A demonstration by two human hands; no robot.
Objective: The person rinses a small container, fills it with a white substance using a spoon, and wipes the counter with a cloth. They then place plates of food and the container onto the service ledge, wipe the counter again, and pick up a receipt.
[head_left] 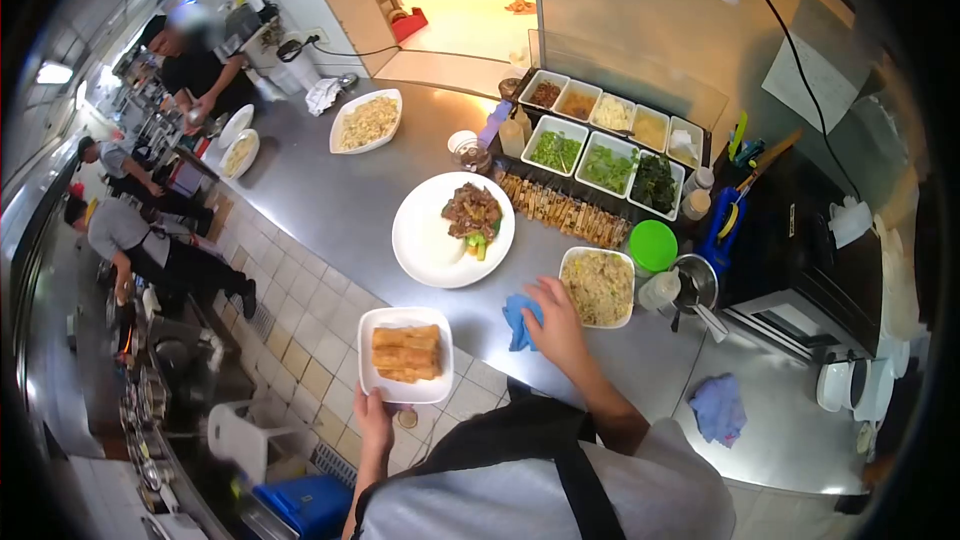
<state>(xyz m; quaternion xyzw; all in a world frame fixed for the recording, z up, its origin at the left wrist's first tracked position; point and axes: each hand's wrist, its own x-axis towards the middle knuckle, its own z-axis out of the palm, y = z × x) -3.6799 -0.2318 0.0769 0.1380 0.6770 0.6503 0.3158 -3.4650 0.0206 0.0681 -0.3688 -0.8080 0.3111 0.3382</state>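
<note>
My left hand (373, 422) grips the lower edge of a white square dish (447, 360) and holds it up near the counter's edge. In the dish lie golden-brown fried pieces (405, 353), stacked close together. My right hand (558, 325) is over the counter with its fingers apart, beside a crumpled blue cloth (518, 325); its thumb side appears to touch the cloth. Just right of that hand stands a square bowl of fried rice (598, 287). Farther in, a round white plate (420, 250) carries white rice, browned meat (470, 210) and green vegetables.
Topping trays (606, 162) line the counter's back, behind a row of clipped tickets (565, 210). A green-lidded container (653, 246) and metal pot (697, 282) stand right. Another filled dish (366, 122) sits farther left. Several co-workers, one in black (205, 75), work at left.
</note>
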